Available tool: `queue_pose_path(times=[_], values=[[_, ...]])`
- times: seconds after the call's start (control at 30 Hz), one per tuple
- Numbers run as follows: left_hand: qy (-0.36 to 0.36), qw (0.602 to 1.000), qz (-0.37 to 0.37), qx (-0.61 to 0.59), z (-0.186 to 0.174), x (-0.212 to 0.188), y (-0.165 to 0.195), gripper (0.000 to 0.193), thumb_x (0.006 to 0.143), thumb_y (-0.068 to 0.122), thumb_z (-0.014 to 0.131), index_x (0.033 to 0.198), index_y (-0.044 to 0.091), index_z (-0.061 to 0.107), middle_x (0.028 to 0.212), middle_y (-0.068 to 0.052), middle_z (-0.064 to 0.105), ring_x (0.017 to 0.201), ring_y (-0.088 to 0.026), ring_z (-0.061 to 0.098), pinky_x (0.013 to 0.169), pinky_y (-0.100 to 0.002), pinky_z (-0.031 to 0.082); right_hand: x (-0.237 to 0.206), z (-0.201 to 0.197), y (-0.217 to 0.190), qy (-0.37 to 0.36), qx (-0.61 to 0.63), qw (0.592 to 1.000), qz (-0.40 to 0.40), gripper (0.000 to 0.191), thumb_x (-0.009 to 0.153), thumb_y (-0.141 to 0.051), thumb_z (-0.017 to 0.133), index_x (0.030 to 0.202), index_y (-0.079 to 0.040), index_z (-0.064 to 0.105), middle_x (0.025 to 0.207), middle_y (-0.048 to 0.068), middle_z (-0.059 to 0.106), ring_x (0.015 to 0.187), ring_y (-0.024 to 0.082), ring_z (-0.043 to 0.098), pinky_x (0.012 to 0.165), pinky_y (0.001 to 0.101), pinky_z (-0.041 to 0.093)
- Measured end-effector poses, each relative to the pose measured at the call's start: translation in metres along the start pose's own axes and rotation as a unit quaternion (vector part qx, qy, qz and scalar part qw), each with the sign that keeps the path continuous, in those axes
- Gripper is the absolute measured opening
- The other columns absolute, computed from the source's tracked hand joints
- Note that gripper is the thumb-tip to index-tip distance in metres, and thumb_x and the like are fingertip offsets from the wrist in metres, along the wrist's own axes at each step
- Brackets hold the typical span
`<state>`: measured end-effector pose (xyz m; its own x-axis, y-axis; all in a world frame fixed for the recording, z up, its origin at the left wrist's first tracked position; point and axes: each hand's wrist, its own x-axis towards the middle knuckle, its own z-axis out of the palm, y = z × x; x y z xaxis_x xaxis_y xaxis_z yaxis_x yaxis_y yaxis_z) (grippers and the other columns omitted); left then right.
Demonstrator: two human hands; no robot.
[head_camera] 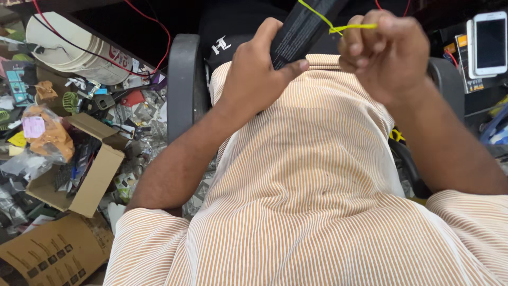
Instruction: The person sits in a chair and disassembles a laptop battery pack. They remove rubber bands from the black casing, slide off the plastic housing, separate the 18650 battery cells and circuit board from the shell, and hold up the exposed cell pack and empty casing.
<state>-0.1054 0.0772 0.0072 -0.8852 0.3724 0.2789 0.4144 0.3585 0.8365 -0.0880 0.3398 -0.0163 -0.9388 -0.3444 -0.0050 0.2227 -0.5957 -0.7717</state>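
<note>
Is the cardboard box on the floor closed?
No, the cardboard box lies with its flaps open, showing dark small parts inside.

Held in the left hand (259,74): a long black package (301,29) with a pale label, tied with yellow string (338,26). Far right of it, 2 white phones (489,42), screens dark. Far lower left of it, an open brown carton (92,169); below, flattened printed cardboard (53,254).
</note>
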Motion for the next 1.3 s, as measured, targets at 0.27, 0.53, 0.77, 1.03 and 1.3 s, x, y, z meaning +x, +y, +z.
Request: queue_pose_path(times=[0.27, 0.53, 0.77, 1.03, 1.3], values=[[-0.052, 0.937, -0.203, -0.278, 0.004, 0.007, -0.002, 0.033, 0.086, 0.019, 0.083, 0.102, 0.003, 0.06, 0.072, -0.002, 0.065, 0.052, -0.01, 0.064, 0.044, -0.026, 0.058, 0.007, 0.025, 0.021, 0.022, -0.528, 0.825, -0.199, 0.023, 0.102, -0.018, 0.067, 0.087, -0.007, 0.053, 0.089, 0.01, 0.062, 0.072, 0.019, 0.055, 0.062, 0.0325, 0.044], [-0.046, 0.99, 0.044, 0.128, 0.004, -0.004, 0.006, 0.045, 0.075, 0.028, 0.088, 0.105, 0.008, 0.061, 0.074, -0.004, 0.066, 0.059, -0.018, 0.066, 0.053, -0.035, 0.053, 0.004, -0.02, -0.001, 0.154, -0.175, 0.947, -0.22, 0.026, 0.11, -0.011, 0.066, 0.086, -0.008, 0.056, 0.075, 0.005, 0.056, 0.061, 0.014, 0.051, 0.058, 0.0276, 0.04], [0.041, 0.843, 0.285, 0.455, 0.011, -0.007, -0.006, 0.026, 0.081, 0.01, 0.076, 0.106, 0.01, 0.067, 0.077, 0.0, 0.058, 0.063, -0.016, 0.055, 0.056, -0.033, 0.039, -0.001, -0.038, -0.027, 0.151, -0.343, 0.917, -0.139, 0.022, 0.116, -0.022, 0.061, 0.108, -0.002, 0.064, 0.097, 0.011, 0.067, 0.082, 0.017, 0.063, 0.072, 0.0276, 0.05], [0.096, 0.892, 0.254, 0.363, -0.004, -0.005, -0.006, 0.029, 0.081, 0.008, 0.081, 0.107, 0.009, 0.068, 0.086, -0.003, 0.059, 0.07, -0.019, 0.057, 0.063, -0.036, 0.042, 0.01, 0.0, -0.025, -0.098, -0.409, 0.897, -0.136, 0.053, 0.092, -0.025, 0.081, 0.132, -0.002, 0.056, 0.128, 0.008, 0.065, 0.114, 0.015, 0.067, 0.102, 0.0283, 0.058], [0.018, 0.963, 0.186, 0.197, -0.002, -0.007, -0.001, 0.041, 0.078, 0.012, 0.09, 0.111, 0.006, 0.066, 0.094, -0.006, 0.064, 0.079, -0.025, 0.067, 0.069, -0.037, 0.052, 0.002, 0.0, -0.008, -0.016, -0.405, 0.895, -0.187, 0.049, 0.089, -0.014, 0.086, 0.124, 0.007, 0.06, 0.116, 0.01, 0.07, 0.111, 0.016, 0.072, 0.097, 0.0246, 0.061]])
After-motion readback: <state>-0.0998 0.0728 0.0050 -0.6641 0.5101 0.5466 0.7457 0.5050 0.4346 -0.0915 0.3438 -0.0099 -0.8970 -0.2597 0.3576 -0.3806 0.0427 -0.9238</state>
